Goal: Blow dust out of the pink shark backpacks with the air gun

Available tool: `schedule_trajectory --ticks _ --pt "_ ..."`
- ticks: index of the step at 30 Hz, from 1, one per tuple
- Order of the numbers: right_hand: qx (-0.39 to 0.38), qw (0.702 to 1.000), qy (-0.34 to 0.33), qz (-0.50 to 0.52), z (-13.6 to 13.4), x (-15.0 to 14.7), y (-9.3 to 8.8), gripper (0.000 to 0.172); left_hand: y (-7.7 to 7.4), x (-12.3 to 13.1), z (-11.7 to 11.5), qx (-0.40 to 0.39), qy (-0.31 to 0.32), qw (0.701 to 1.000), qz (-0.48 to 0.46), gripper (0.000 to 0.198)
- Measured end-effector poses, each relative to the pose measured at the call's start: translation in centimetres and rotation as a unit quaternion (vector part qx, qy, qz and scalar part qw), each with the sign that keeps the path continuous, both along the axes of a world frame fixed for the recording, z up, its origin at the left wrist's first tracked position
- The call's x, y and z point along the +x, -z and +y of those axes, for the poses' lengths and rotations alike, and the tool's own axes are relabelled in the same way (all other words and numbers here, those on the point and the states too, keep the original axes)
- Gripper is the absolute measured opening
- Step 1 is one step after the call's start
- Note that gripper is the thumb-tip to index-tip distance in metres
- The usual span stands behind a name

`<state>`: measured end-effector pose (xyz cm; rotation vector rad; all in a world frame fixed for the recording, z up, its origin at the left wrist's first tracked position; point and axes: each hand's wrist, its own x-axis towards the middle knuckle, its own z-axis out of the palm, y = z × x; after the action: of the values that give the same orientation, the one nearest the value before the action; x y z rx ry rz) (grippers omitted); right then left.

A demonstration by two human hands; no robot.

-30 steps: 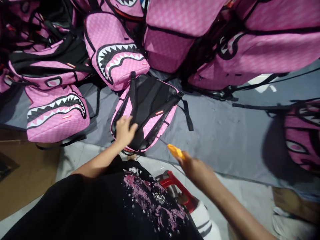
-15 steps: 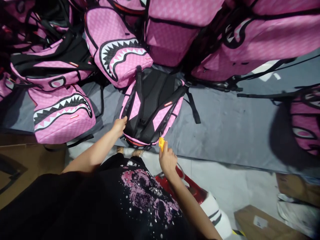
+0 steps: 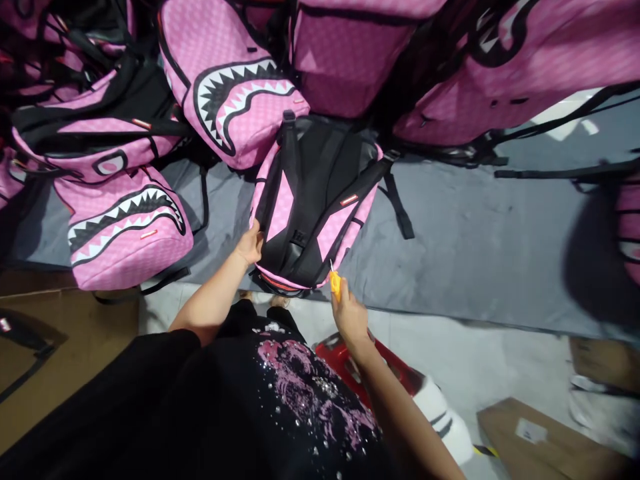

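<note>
A pink and black backpack (image 3: pixel 325 173) lies in front of me with its black back panel and shoulder straps facing up. My left hand (image 3: pixel 251 244) is closed on its lower left side, with the fingertips partly hidden against the fabric. In my right hand (image 3: pixel 351 312) is a small pair of yellow thread snips (image 3: pixel 335 285). Their thin metal tip points up at the backpack's lower right edge; whether it touches the fabric I cannot tell.
Pink backpacks with shark mouths (image 3: pixel 235 87) (image 3: pixel 130 227) lie to the left, and more are piled along the back. A grey cloth (image 3: pixel 465 253) covers the table. Below are a red and white object (image 3: pixel 440 413) and cardboard boxes (image 3: pixel 545 440).
The view has shifted a little. My hands and the backpack sit slightly farther right in it, and the snips' metal tip shows more clearly beside the backpack's edge.
</note>
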<state>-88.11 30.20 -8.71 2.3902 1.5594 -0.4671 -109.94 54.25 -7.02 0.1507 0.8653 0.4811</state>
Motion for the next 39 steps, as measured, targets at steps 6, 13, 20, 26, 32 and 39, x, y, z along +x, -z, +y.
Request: schedule_trajectory --ticks 6,13,20,26,32,39 --pt "-0.025 0.998 0.046 0.033 -2.5 -1.0 -3.0 0.056 -0.4 -1.4 -0.9 0.012 -0.007 0.998 -0.068 0.077" --pt "-0.022 0.987 0.138 0.08 -3.4 -3.5 -5.8 0.054 -0.5 -1.2 -1.7 0.024 0.009 0.992 -0.121 0.088" --pt "0.009 0.972 0.201 0.119 -4.1 -4.8 -6.9 0.051 -1.5 -0.6 -1.8 0.025 0.02 0.992 -0.12 0.091" --pt "0.022 0.95 0.248 0.187 -10.5 -10.1 -8.7 0.062 -1.4 -0.6 -1.9 0.02 0.036 0.99 -0.135 0.086" --pt "-0.11 0.968 0.148 0.172 -6.6 -13.9 -8.3 0.051 -1.7 -0.4 -1.7 0.052 0.063 0.992 -0.093 0.072" --pt "-0.138 0.954 0.199 0.179 -4.9 -14.2 -8.9 0.042 -3.0 -1.5 -8.4 0.55 0.146 0.726 0.386 0.067"
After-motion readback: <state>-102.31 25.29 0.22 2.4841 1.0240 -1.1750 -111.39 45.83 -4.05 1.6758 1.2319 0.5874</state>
